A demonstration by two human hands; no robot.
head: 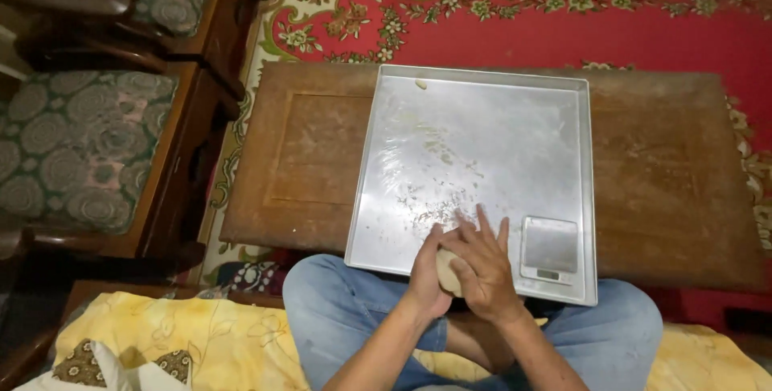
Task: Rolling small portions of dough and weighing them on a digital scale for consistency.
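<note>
- To your left stand two wooden armchairs (88,142) with patterned cushions, pushed well apart from the work.
- One low wooden surface (305,158) carries one large metal tray (482,142), set square before your knees so both hands reach it.
- Your left hand (428,274) cups one ball of dough (447,272) from beneath, just over the tray's near edge.
- Your right hand (485,266) lies over the dough, fingers (482,226) spread, pressing it between both palms.
- One small digital scale (550,248) sits in the tray's near right corner, close by.
- One dough scrap (420,83) lies by the tray's far rim.
</note>
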